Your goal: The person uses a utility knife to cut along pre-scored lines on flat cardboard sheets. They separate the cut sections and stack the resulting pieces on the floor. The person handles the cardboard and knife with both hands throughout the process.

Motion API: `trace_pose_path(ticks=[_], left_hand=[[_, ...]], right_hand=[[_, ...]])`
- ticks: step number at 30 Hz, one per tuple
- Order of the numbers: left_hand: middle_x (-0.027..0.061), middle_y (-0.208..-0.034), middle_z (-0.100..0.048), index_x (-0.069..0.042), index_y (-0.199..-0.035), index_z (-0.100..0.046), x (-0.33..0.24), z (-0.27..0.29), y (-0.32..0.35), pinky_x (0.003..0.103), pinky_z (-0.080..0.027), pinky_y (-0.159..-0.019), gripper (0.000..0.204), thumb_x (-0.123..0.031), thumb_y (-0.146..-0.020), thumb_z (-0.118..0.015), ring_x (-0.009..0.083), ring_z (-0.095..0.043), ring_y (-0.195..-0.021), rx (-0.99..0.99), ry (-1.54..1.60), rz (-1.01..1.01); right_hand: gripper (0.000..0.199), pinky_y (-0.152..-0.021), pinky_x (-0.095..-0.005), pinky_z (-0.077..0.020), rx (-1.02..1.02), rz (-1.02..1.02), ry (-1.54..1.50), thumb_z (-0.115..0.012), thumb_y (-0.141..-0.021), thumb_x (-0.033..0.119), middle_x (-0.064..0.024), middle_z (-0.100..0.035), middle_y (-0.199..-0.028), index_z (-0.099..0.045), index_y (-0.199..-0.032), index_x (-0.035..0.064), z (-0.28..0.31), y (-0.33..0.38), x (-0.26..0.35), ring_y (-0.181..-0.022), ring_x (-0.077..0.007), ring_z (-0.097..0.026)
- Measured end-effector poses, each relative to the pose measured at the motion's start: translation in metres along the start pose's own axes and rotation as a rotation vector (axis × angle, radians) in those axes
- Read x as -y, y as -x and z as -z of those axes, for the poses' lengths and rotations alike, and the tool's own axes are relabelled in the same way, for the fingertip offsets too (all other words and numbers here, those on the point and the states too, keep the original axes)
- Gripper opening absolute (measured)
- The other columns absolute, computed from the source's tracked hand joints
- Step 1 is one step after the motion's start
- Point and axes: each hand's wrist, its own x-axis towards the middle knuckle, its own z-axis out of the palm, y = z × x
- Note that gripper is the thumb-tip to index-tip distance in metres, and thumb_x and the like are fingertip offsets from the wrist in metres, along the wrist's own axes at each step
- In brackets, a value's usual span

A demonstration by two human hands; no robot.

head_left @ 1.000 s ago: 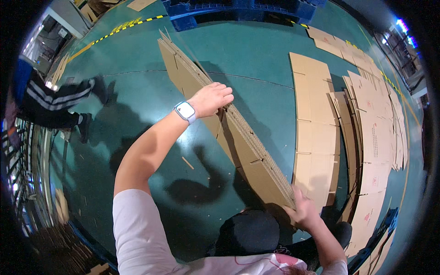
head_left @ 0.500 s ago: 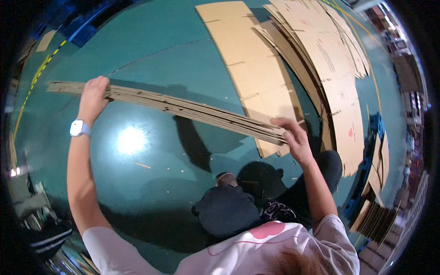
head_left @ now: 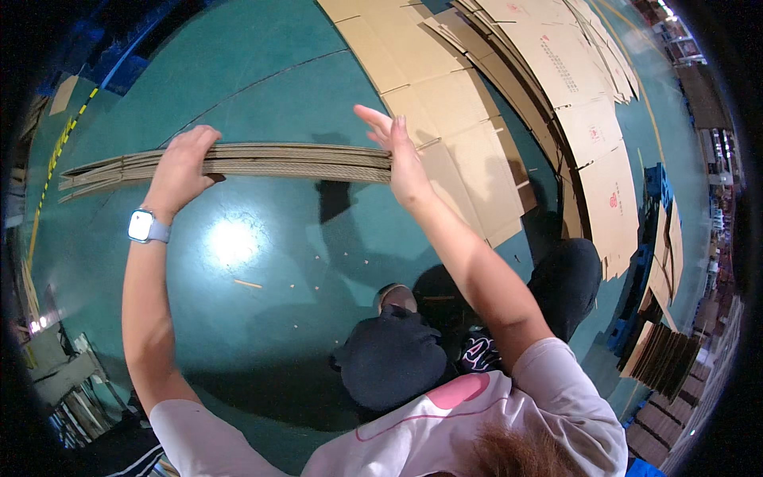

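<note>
A bundle of flattened cardboard boxes (head_left: 294,163) stands on edge before me, its layered edges facing up. My left hand (head_left: 184,168) is closed over the bundle towards its left end, with a watch on that wrist. At the right end, my right hand (head_left: 401,159) lies flat against the sheet ends, fingers stretched and pointing away. Left of my left hand the sheets fan slightly apart. Just beyond my right hand, flat cardboard sheets (head_left: 445,103) lie on the floor.
A large stack of printed flat cardboard (head_left: 584,119) rises at the right. Further right are a blue pallet (head_left: 653,187) and a bundle of upright cardboard (head_left: 668,362). Another blue pallet (head_left: 123,71) sits at the far left. Small scraps (head_left: 248,284) dot the green floor.
The bundle has swung from a slant to nearly level, its right end moving left and away from me. My right hand has gone from gripping that end to pressing it with straight fingers.
</note>
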Motion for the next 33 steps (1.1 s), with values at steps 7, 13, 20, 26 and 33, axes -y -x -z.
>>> trace_pose_path(ticks=[7, 13, 20, 26, 33], left_hand=[[0.0111, -0.093, -0.058, -0.005, -0.093, -0.052, 0.01, -0.005, -0.025, 0.04, -0.043, -0.08, 0.043, -0.005, -0.058, -0.076, 0.0315, -0.054, -0.093, 0.011, 0.039, 0.043], [0.0161, -0.082, -0.058, -0.004, -0.087, -0.048, 0.023, 0.004, -0.042, 0.043, -0.044, -0.067, 0.038, -0.005, -0.058, -0.073, 0.0383, -0.054, -0.08, 0.162, 0.016, 0.163], [0.0119, -0.097, -0.06, -0.006, -0.101, -0.053, 0.018, 0.002, -0.042, 0.038, -0.046, -0.078, 0.049, -0.007, -0.057, -0.077, 0.0322, -0.056, -0.093, 0.119, 0.061, 0.12], [0.0106, -0.095, -0.062, -0.007, -0.101, -0.054, -0.01, 0.0, -0.052, 0.037, -0.046, -0.077, 0.049, -0.01, -0.059, -0.078, 0.0303, -0.058, -0.09, 0.126, 0.032, 0.132], [0.0121, -0.08, -0.061, -0.005, -0.086, -0.056, -0.019, 0.001, -0.05, 0.037, -0.046, -0.066, 0.034, -0.014, -0.061, -0.077, 0.0323, -0.058, -0.077, 0.182, 0.031, 0.248]], right_hand=[[0.077, -0.11, -0.039, -0.0161, -0.034, -0.042, -0.154, -0.01, -0.092, 0.06, -0.0139, -0.039, -0.137, -0.035, -0.133, -0.0003, -0.013, -0.039, -0.027, -0.131, -0.025, -0.029], [0.073, -0.108, -0.0385, -0.0233, 0.011, -0.024, -0.036, -0.01, -0.093, 0.056, -0.0142, -0.048, -0.13, -0.039, -0.128, -0.0011, 0.025, -0.07, -0.022, -0.124, -0.0264, -0.039], [0.077, -0.108, -0.0392, -0.0226, -0.467, -0.117, -0.056, -0.013, -0.092, 0.059, -0.0174, -0.044, -0.132, -0.045, -0.124, -0.0037, 0.073, -0.029, -0.067, -0.126, -0.0251, -0.037], [0.053, -0.098, -0.0315, -0.0342, -0.476, -0.228, -0.172, -0.026, -0.098, 0.041, -0.0104, -0.059, -0.11, -0.056, -0.107, -0.0018, -0.024, -0.041, -0.091, -0.107, -0.0206, -0.05], [0.044, -0.096, -0.0318, -0.0358, -0.191, -0.164, -0.172, -0.033, -0.097, 0.037, -0.0124, -0.056, -0.113, -0.052, -0.111, 0.0, 0.009, -0.02, -0.089, -0.11, -0.0229, -0.05]])
